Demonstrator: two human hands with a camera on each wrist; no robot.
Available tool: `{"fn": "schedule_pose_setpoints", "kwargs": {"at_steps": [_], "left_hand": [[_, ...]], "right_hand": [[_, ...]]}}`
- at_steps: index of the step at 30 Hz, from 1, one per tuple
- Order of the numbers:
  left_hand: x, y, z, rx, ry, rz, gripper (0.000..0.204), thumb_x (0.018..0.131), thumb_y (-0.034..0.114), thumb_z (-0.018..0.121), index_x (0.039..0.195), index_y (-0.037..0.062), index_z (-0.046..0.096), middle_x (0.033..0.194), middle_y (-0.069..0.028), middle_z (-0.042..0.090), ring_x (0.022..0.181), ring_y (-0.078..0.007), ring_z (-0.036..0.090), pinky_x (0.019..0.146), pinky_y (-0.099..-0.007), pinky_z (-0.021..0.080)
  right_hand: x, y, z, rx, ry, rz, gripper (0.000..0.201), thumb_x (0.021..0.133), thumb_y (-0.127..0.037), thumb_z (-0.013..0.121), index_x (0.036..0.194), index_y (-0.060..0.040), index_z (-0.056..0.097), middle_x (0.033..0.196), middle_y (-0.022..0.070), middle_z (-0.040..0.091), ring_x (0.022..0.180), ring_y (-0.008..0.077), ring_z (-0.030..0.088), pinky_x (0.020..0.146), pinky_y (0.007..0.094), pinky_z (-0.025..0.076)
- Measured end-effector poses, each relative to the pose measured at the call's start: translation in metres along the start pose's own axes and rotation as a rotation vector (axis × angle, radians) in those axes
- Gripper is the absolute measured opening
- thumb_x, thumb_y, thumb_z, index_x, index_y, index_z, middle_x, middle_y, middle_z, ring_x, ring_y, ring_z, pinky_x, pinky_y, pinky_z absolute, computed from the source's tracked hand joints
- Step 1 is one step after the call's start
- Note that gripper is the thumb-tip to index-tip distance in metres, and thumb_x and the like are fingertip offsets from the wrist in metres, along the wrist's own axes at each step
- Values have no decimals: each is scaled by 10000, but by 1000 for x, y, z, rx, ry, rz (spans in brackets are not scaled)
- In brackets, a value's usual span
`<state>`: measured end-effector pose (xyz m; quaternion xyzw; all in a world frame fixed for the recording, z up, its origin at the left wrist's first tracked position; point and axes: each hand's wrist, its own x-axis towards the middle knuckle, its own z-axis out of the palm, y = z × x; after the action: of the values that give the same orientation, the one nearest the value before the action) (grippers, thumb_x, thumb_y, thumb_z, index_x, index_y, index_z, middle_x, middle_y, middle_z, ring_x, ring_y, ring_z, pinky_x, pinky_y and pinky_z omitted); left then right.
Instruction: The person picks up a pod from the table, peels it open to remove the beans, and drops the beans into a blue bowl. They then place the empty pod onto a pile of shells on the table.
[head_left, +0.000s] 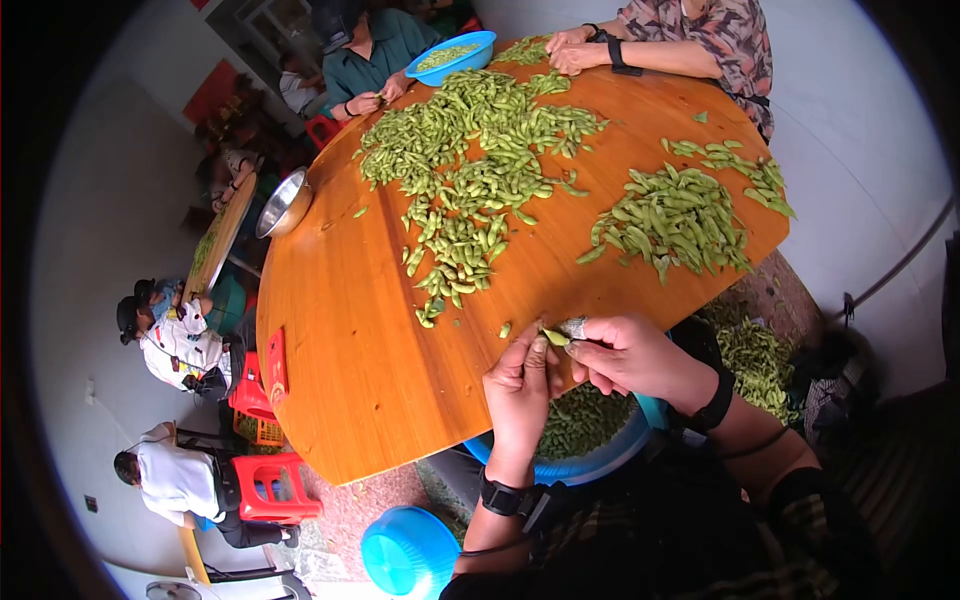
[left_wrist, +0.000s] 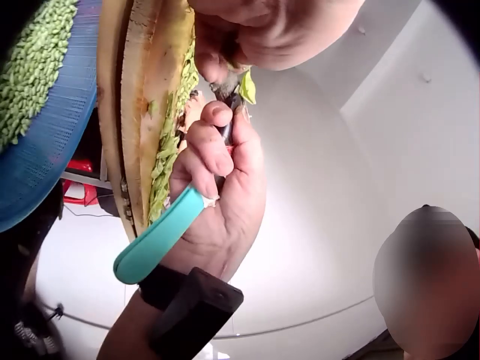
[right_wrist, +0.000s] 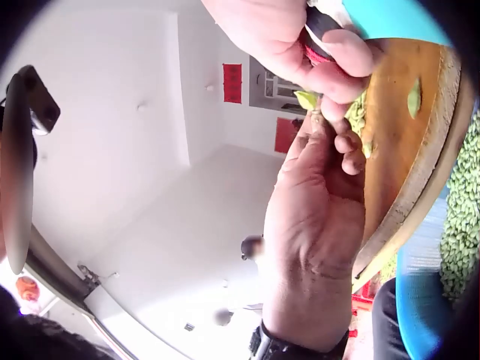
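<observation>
My left hand pinches a small green soybean pod between thumb and fingertips, just past the table's near edge. Right against it is my right hand, its thumb and fingers meeting the left fingertips at the pod. In the left wrist view the right fingers curl round a tool with a turquoise handle and a dark front part; its exact kind cannot be told. A patterned grey cover shows at one right fingertip. Below both hands, a blue basin holds shelled green beans.
Heaps of pods spread over the wooden table, with a smaller pile at the right. Two people work across it, near a blue bowl. A steel bowl, red stools and a blue tub stand left.
</observation>
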<state>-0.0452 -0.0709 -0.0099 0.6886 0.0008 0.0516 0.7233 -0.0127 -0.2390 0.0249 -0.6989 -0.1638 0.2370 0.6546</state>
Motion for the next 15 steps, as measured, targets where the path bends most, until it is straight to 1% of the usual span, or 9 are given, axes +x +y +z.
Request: {"fn": "schedule_pose_setpoints", "kwargs": {"at_steps": [1, 2, 4, 6, 9, 12, 14, 15], "left_hand": [[0, 0, -1, 53, -36, 10, 287, 1008, 113, 485, 1261, 21, 584, 794, 19, 576, 580, -38, 508, 499, -185, 436], [-1, 1, -2, 54, -38, 9, 287, 1008, 113, 485, 1261, 21, 584, 794, 19, 576, 580, -38, 508, 499, -185, 436], [-2, 4, -2, -46, -73, -59, 287, 1006, 109, 486, 1259, 10, 582, 793, 14, 577, 597, -46, 518, 516, -191, 448], [-4, 10, 0, -79, -89, -75, 294, 1005, 113, 491, 1266, 7, 576, 796, 11, 579, 612, -51, 527, 527, -194, 453], [-4, 11, -2, -136, -115, -115, 310, 1001, 118, 501, 1282, 5, 563, 808, 4, 589, 642, -62, 547, 547, -200, 464], [-3, 7, -9, -202, -145, -157, 324, 996, 124, 510, 1297, 14, 554, 825, -2, 601, 652, -70, 562, 555, -203, 468], [-4, 5, -10, -247, -162, -171, 330, 993, 127, 516, 1304, 22, 552, 833, -4, 607, 649, -73, 566, 553, -203, 467], [-5, 5, -11, -292, -162, -198, 329, 991, 128, 520, 1302, 26, 554, 833, -4, 607, 649, -74, 567, 554, -202, 466]], "right_hand": [[-1, 2, -1, 20, -8, 16, 198, 976, -146, 481, 839, -32, 569, 663, 1, 592, 488, 44, 535, 412, 197, 407], [-1, 3, -2, 41, -16, 32, 202, 976, -152, 485, 836, -34, 570, 664, 2, 594, 488, 43, 535, 410, 197, 406], [-3, 1, -1, 37, -21, 49, 203, 977, -158, 489, 838, -36, 572, 662, -2, 592, 491, 41, 536, 410, 195, 406], [-5, 1, -1, 34, -26, 67, 203, 977, -163, 492, 840, -38, 574, 660, -6, 590, 495, 39, 537, 410, 193, 405], [-7, -2, -2, 52, -23, 48, 196, 982, -164, 488, 868, -40, 588, 661, -13, 582, 513, 36, 545, 413, 187, 400], [-10, -7, -2, 116, -38, 77, 181, 984, -157, 484, 906, -40, 599, 680, -16, 579, 527, 30, 541, 424, 185, 390], [-11, -4, -3, 177, -69, 78, 140, 978, -116, 488, 972, -30, 598, 698, -14, 569, 521, 23, 504, 438, 189, 372], [-10, 0, -2, 175, -69, 77, 140, 978, -116, 488, 972, -30, 598, 698, -14, 569, 521, 23, 504, 438, 189, 372]]}}
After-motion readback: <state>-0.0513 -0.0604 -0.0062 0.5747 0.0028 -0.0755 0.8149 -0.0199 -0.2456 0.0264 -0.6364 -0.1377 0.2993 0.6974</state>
